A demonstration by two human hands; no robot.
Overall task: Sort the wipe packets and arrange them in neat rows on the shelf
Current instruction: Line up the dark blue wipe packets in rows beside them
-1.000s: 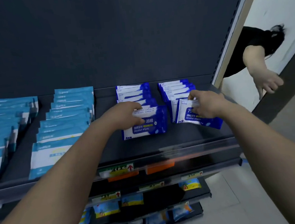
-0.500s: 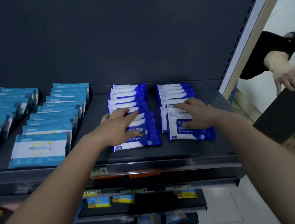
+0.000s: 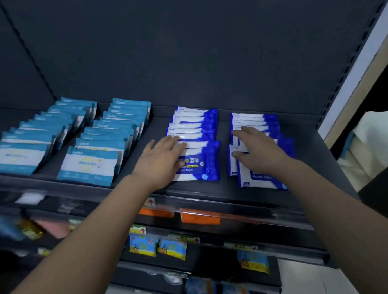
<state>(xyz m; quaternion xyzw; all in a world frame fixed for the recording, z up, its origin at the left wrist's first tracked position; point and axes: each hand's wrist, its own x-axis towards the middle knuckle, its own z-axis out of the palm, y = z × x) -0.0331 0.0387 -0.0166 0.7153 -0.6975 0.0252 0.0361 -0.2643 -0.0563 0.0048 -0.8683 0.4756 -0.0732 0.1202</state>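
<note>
1. Change, head view: a second ago your right hand pinched a tilted packet at the front of the right dark-blue row. That packet now lies flat. Your left hand has likewise given up its pinch on the left dark-blue row.
2. Hands: both lie flat with fingers straight, pressing on packet tops and gripping nothing.
3. Task standing: both dark-blue rows sit on the shelf, running back from the front rail. I judge the sorting near done. The front packet of the right row sits out of line with those behind it.
4. Edges: the left row's front packet stops short of the rail, and the right row's comes nearer to it. Guard against overhang when you square it.
5. Room: bare shelf shows between the two rows and along the rail to their right. The light-blue rows stand further left along the rail, apart from your hands.
</note>
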